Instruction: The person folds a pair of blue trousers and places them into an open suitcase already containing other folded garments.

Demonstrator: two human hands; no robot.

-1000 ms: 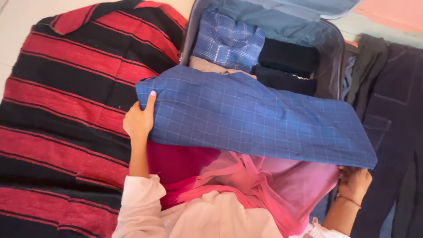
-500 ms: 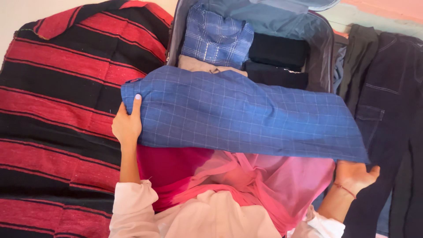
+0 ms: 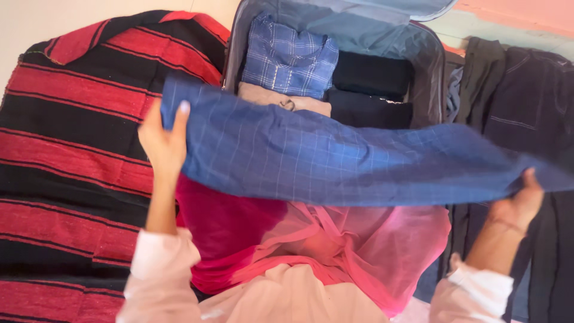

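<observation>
Left hand (image 3: 160, 142) and right hand (image 3: 519, 205) each grip an end of the blue checked cloth (image 3: 335, 158), stretched flat, slightly blurred, over the open suitcase (image 3: 426, 66) of folded clothes, striped blanket (image 3: 78, 155) at left.

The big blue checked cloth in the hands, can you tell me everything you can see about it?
The blue woven cloth with thin pale checks looks soft and light, like cotton. It is folded into a long band and held up flat, stretched sideways above the open grey suitcase and the pink garment. The left hand pinches its left end, thumb on top. The right hand has a grip on its right end, which sags slightly. It looks blurred.
</observation>
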